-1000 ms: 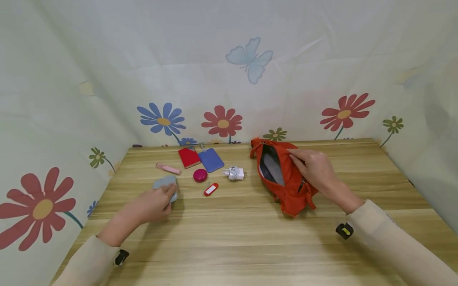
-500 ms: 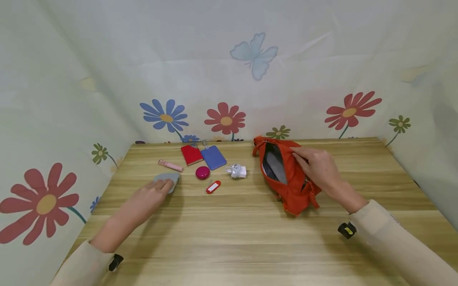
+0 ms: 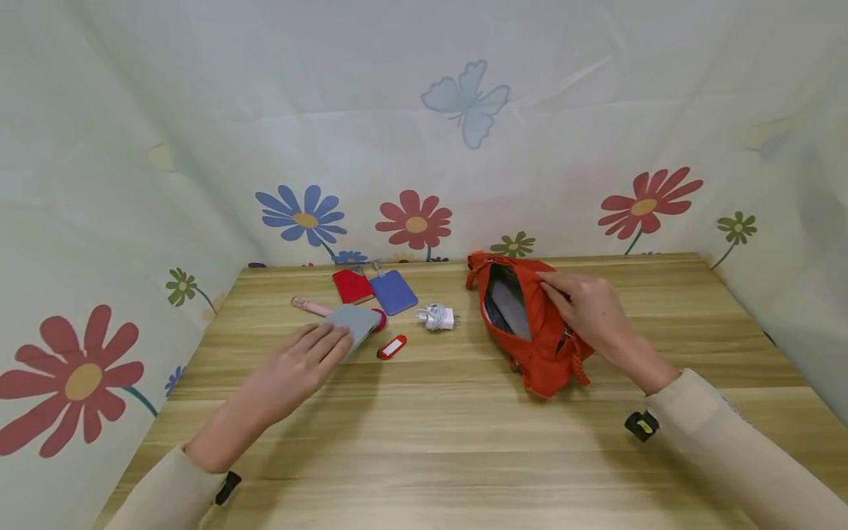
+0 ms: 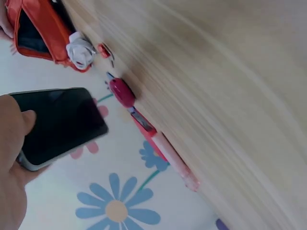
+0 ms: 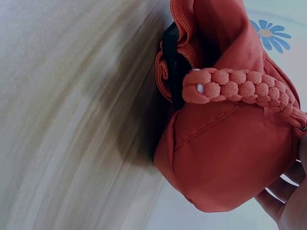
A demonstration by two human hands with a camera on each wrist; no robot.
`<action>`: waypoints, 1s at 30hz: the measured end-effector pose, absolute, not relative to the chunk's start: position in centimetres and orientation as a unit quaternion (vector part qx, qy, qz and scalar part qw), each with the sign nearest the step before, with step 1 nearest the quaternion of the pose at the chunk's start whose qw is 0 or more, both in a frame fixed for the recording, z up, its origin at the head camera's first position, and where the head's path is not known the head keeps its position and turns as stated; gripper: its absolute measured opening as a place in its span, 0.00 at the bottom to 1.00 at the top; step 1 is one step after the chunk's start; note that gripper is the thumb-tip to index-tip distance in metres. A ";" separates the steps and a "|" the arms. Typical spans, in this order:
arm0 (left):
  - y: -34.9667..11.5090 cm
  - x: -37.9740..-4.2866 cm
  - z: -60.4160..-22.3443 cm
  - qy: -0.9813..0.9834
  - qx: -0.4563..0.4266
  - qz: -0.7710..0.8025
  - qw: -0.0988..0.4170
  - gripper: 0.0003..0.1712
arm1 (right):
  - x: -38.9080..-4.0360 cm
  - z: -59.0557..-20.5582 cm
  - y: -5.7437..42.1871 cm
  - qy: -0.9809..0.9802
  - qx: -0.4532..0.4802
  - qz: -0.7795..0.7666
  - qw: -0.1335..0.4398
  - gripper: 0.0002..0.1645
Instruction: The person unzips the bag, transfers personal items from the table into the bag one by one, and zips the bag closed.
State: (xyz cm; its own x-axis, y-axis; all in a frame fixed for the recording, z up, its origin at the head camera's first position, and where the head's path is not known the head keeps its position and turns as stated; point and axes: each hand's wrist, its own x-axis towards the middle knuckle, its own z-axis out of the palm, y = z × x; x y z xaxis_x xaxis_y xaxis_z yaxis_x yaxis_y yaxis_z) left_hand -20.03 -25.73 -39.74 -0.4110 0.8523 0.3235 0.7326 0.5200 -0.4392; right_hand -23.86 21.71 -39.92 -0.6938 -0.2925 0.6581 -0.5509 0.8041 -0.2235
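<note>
My left hand (image 3: 298,368) grips a smartphone (image 3: 354,318) with a pale grey-blue back. The left wrist view shows the phone's dark screen (image 4: 60,122) and my thumb on its edge; it is raised off the table. On the right stands an orange-red fabric bag (image 3: 546,361), its zipped mouth wide apart with grey lining inside. My right hand (image 3: 589,309) pinches the right rim of that mouth between thumb and fingers. A braided pull (image 5: 240,86) hangs across the bag's end in the right wrist view, where most of the right hand is out of frame.
Behind the phone lie a red notebook (image 3: 352,287), a blue card holder (image 3: 394,293) and a pink tube (image 3: 310,306). A magenta round case (image 4: 121,92) is partly covered in the head view. A red key tag (image 3: 392,347) and a white charger with cable (image 3: 437,317) lie nearer the bag.
My left hand has lifted the phone off the table and carried it rightward, in front of the tube and the round case. My right hand still holds the bag's rim.
</note>
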 end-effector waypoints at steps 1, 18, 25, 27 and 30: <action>-25.4 -20.1 -39.6 -0.825 -0.485 0.113 0.268 0.38 | -23.9 -39.9 21.7 -0.897 0.235 0.206 0.313 0.17; -17.2 -22.1 -38.6 -0.744 -0.579 0.093 0.321 0.37 | -23.9 -39.8 21.7 -0.895 0.239 0.203 0.318 0.16; -12.6 -24.1 -39.1 -0.707 -0.601 0.069 0.366 0.31 | -23.9 -39.7 21.8 -0.896 0.235 0.204 0.316 0.16; -11.5 -24.8 -39.3 -0.698 -0.606 0.067 0.375 0.30 | -23.8 -39.7 21.8 -0.896 0.235 0.206 0.316 0.16; -10.0 -25.6 -39.7 -0.694 -0.611 0.074 0.374 0.30 | -23.8 -39.7 21.8 -0.895 0.235 0.209 0.318 0.16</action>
